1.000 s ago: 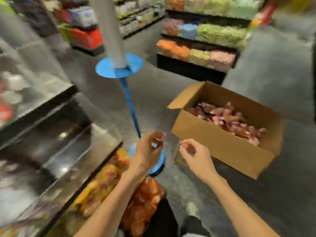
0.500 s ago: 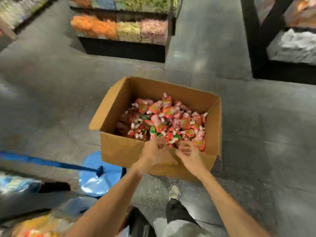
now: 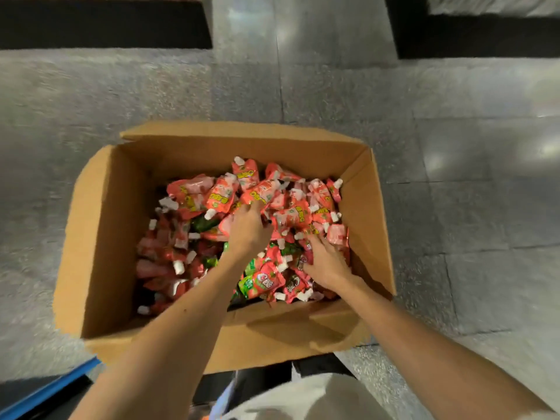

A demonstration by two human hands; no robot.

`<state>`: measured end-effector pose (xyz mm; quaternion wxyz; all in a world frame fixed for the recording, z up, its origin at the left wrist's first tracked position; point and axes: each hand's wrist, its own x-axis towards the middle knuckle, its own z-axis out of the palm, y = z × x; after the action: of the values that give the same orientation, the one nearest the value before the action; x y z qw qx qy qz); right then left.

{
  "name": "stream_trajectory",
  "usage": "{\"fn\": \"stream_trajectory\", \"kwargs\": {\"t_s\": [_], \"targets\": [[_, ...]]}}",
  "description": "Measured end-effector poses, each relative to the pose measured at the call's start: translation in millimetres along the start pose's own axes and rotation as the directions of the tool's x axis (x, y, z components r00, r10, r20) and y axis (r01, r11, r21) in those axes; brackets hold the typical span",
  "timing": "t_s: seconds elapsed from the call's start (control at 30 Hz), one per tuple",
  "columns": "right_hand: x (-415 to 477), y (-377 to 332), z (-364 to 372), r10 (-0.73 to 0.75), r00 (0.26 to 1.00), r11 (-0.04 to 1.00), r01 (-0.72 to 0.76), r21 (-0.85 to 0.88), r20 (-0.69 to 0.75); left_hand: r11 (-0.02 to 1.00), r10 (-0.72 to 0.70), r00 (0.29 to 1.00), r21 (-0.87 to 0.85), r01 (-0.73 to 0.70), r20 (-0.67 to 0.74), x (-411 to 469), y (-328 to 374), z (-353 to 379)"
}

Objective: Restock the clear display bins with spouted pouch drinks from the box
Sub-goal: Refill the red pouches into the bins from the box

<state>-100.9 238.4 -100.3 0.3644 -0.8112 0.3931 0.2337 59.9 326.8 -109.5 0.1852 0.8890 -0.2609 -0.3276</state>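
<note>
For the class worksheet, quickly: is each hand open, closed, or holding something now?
Left hand: fingers dug into the pouches, grip cannot be told.
Right hand: likewise among pouches, cannot be told.

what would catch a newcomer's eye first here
The open cardboard box on the grey floor, mid-frame, heaped with red and pink spouted pouches with white caps. Then the left hand at the pile's centre and the right hand near the box's right wall, both dug into the pouches.
</note>
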Motion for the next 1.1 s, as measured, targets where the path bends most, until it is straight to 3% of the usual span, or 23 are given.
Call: {"fn": "stream_trajectory", "kwargs": {"t_s": [0.1,0.27,0.47,0.67,0.9,1.0,1.1], "targets": [[39.5,-4.7,-1.6,-0.047,0.999,0.983,0.042,-0.177,-0.023,0.998,0.024,0.999,0.055,-0.022,-0.027,40.1,-2.8,2.9],[103.5,-7.9,-4.2,-0.036,0.997,0.972,0.02,-0.236,-0.067,0.969,0.026,0.999,0.246,-0.036,0.043,86.1,-7.3,19.6],[160.0,-0.1,-9.6,-0.066,0.995,0.948,0.084,-0.307,0.069,0.813,0.0,0.997,0.581,-0.043,0.073,99.5,-11.0,34.5],[177.2,-3.3,-21.3,-0.039,0.982,0.95,0.094,-0.299,0.182,0.812,0.047,0.999,0.581,-0.052,0.025,107.3,-3.7,50.3],[159.5,20.3,-16.0,-0.05,0.996,0.978,0.063,-0.197,0.071,0.774,0.23,0.973,0.603,-0.195,0.018,96.4,-20.9,61.4],[150.1,23.8,-15.4,-0.051,0.999,0.985,0.053,-0.162,0.014,0.695,0.294,0.951,0.661,-0.282,0.096,99.1,-19.4,64.4],[142.5,19.4,-17.5,-0.027,0.999,0.988,0.02,-0.153,-0.045,0.682,0.271,0.954,0.674,-0.285,0.129,103.7,-12.6,65.7]]}}
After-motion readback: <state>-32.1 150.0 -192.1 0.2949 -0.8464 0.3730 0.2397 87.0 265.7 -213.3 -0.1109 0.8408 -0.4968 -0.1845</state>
